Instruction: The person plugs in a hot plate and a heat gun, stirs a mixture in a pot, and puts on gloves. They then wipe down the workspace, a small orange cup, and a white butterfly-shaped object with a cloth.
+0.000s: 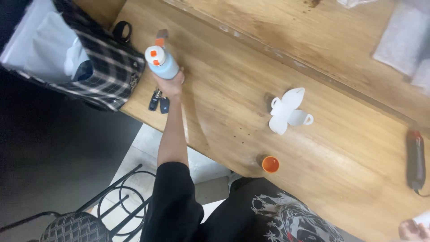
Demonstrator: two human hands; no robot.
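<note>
The left hand (170, 84) is wrapped around a pale blue bottle (162, 62) with a white-and-orange top, held over the counter (224, 80) beside car keys (159, 102) and a plaid bag (107, 67), while an orange cap (270, 164) sits apart near the front edge and the right hand (414, 231) barely shows, its grip unclear.

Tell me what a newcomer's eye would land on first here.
The left hand at the table's far left edge, holding a pale blue bottle with orange fittings, just above some keys. Next, the white paper holder mid-table and the small orange cap near the front edge. A plaid bag sits at left.
</note>
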